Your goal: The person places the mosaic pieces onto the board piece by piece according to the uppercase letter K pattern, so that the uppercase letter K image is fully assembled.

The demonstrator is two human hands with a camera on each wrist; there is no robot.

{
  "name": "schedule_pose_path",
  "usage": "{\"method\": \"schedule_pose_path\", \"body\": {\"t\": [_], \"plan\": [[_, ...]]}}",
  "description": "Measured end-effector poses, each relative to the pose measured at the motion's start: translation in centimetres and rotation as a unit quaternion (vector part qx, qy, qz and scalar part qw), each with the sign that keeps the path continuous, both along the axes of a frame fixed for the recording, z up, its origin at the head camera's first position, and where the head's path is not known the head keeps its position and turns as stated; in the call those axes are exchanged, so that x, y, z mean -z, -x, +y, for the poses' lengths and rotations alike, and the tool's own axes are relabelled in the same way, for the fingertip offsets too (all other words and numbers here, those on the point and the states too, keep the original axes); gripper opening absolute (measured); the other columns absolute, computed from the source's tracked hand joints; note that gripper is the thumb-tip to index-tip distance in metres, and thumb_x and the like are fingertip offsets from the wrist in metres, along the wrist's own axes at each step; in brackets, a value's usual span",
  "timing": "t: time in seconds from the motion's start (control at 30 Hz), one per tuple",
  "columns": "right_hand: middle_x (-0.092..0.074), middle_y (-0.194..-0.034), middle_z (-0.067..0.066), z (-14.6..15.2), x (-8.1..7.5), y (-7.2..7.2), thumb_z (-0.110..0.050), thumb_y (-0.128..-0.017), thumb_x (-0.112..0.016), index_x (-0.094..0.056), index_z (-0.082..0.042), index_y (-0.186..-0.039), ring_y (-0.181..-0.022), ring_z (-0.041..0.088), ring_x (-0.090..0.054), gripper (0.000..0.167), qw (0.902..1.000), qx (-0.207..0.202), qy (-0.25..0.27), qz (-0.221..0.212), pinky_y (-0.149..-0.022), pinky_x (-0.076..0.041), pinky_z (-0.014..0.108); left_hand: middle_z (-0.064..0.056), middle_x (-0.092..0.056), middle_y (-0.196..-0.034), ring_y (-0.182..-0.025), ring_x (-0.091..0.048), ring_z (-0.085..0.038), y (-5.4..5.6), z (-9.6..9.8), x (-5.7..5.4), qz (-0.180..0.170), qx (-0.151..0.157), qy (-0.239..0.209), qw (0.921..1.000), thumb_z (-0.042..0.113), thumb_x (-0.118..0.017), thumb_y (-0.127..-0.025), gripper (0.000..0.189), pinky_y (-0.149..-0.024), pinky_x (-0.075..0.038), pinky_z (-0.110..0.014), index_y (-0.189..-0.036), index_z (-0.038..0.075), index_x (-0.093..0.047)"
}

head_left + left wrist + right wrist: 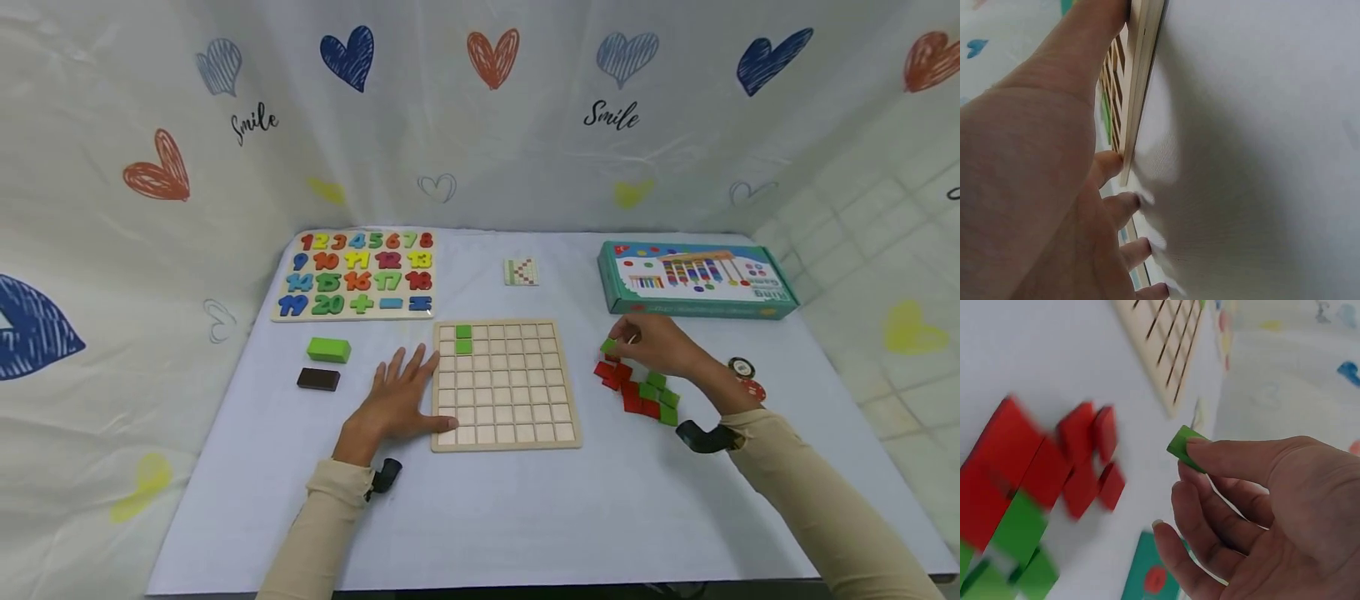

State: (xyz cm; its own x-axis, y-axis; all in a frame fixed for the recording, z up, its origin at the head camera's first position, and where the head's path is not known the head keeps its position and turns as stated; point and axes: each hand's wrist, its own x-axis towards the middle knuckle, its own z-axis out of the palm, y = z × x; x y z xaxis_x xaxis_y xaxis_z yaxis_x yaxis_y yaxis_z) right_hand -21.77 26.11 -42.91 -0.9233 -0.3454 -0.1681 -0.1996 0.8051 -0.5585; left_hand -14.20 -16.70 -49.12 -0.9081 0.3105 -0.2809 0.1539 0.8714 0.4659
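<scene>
A wooden grid board (504, 451) lies mid-table, with two green tiles (463, 339) set one below the other in its upper left cells. My left hand (401, 400) rests at the board's left side, fingers spread and thumb over the frame; the left wrist view shows its fingertips along the board's edge. Between thumb and fingers my right hand (651, 343) pinches a green tile (1186, 447), held above the table. Below that hand is a loose pile of red tiles (632, 398) and green tiles (667, 398), some overlapping.
Behind the board stand a number puzzle (352, 318), a small patterned card (521, 272) and a teal toy box (701, 283). A green block (328, 350) and a dark block (318, 379) lie left. Black and red round chips (752, 389) sit by my right wrist.
</scene>
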Motion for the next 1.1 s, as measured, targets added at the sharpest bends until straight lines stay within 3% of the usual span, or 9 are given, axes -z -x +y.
{"method": "schedule_pose_path", "body": {"t": [0.3, 0.6, 0.83, 1.1], "plan": [[-0.073, -0.099, 0.006, -8.8, -0.2, 0.0, -0.014, -0.099, -0.074, -0.074, -0.005, -0.111, -0.09, 0.022, -0.064, 0.014, 0.9971, -0.065, 0.038, 0.015, -0.075, -0.053, 0.034, -0.011, -0.004, -0.18, -0.164, 0.007, -0.042, 0.0, 0.3, -0.1, -0.001, 0.0, 0.002, 1.0, 0.063, -0.084, -0.083, 0.119, -0.129, 0.0, -0.066, -0.172, 0.016, -0.019], [-0.075, -0.103, 0.005, -17.3, 2.1, 0.5, -0.011, -0.101, -0.071, -0.074, -0.005, -0.115, -0.091, 0.017, -0.068, 0.015, 0.9865, -0.138, 0.087, 0.012, -0.08, -0.057, 0.034, -0.012, -0.004, -0.18, -0.164, 0.007, -0.043, -0.1, 0.3, 0.1, -0.006, -0.001, 0.011, 0.9999, 0.063, -0.083, -0.084, 0.119, -0.129, 0.0, -0.066, -0.172, 0.016, -0.018], [-0.076, -0.101, 0.003, -19.6, 4.2, 1.0, -0.012, -0.1, -0.072, -0.075, -0.008, -0.11, -0.091, 0.015, -0.069, 0.011, 0.9894, -0.132, 0.061, 0.011, -0.083, -0.057, 0.035, -0.012, -0.004, -0.18, -0.164, 0.006, -0.043, -0.3, 0.4, 0.3, -0.008, 0.008, 0.011, 0.9999, 0.066, -0.081, -0.085, 0.119, -0.128, -0.001, -0.067, -0.172, 0.016, -0.017], [-0.077, -0.1, 0.001, -20.0, 4.9, 1.0, -0.016, -0.1, -0.075, -0.078, -0.01, -0.11, -0.091, 0.014, -0.069, 0.012, 0.9924, -0.11, 0.053, 0.019, -0.085, -0.058, 0.036, -0.011, -0.004, -0.18, -0.164, 0.007, -0.043, -0.2, 0.2, 0.0, -0.002, 0.005, 0.012, 0.9999, 0.065, -0.081, -0.085, 0.119, -0.129, -0.001, -0.067, -0.172, 0.016, -0.016]]}}
